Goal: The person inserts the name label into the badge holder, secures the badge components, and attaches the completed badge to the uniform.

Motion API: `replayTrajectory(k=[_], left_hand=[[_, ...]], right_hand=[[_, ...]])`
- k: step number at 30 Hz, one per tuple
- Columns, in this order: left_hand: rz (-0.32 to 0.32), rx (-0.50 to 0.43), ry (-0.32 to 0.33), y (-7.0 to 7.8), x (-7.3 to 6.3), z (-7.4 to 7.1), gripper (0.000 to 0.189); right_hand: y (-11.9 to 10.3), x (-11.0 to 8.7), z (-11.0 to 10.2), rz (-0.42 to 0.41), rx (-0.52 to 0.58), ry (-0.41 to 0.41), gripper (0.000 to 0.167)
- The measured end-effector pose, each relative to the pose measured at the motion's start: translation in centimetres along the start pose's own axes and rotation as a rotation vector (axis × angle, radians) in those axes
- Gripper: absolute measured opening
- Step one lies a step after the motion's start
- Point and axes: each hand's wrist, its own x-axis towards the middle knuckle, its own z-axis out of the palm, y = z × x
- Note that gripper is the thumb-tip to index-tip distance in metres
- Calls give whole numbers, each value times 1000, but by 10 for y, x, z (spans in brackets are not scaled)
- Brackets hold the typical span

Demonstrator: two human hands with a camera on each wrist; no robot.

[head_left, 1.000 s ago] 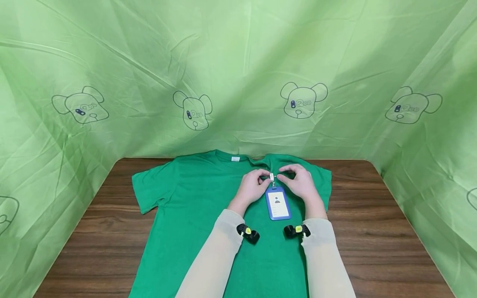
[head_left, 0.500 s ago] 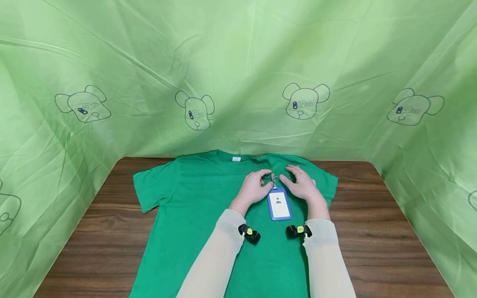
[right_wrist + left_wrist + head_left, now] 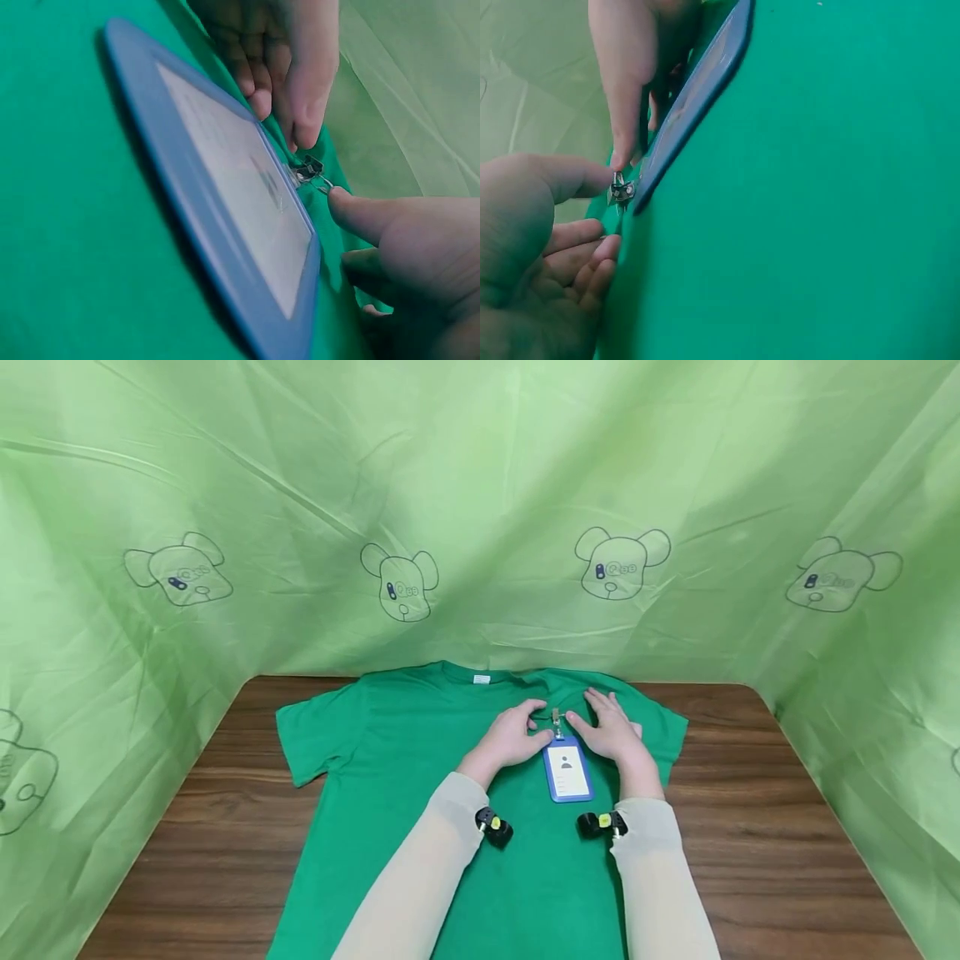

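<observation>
A blue badge holder (image 3: 568, 770) with a white card lies on the chest of a green T-shirt (image 3: 420, 777). Its small metal clip (image 3: 556, 718) sits at the holder's top end, against the shirt. Left of the clip is my left hand (image 3: 506, 737), thumb and forefinger apart, the thumb tip close by the holder's top edge. On the other side, my right hand (image 3: 611, 731) rests with fingers spread over the shirt. In the right wrist view, that hand's thumb (image 3: 364, 214) meets a thin wire part of the clip (image 3: 307, 171). Neither hand grips the holder.
The shirt is spread out on a dark wooden table (image 3: 757, 827), its collar label (image 3: 482, 679) at the far edge. A light green curtain (image 3: 480, 510) printed with bear heads stands behind and at both sides. Small black cameras (image 3: 495, 828) sit on both wrists.
Both hands' fingers have drawn apart from around the clip; the right fingers have spread out over the shirt. The clip has turned over, from its white side to its metal side.
</observation>
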Motion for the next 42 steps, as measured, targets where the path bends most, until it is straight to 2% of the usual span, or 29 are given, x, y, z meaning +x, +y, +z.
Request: replayTrajectory(k=[5,8,12,17,20,24,27,31,37,42], left_hand=[[155,220,-187,3,-11,-12,68],[207,341,-244,-2,-20,-23,72],[181,416,-238,-19,-36,-43,74],[140,503,-189,-53,-62,-66,85],[96,515,-167,-72,-77,-76,95],[78,485,-163,-87,-88,-83,104],[87,455,-174,-92,-88,-86,106],[93,426,-179,-92,-84,-89,107],[93,412,-197,-96,-80,-97,107],[93,416,-173,-118,-90,-113,104]], right_hand=[[8,0,0,-15,25,9,78],[13,1,0,-31,39,9,78],[16,3,-1,-43,57,6,78],[19,1,-4,-54,71,-23,77],[20,-3,-9,-63,63,-51,77],[24,-8,-14,-68,35,-61,75],[26,-10,-16,-74,12,-68,74],[33,-9,-25,-93,-33,-100,74],[43,-5,-46,-130,-152,-192,74],[40,-13,-66,-199,-303,-226,73]])
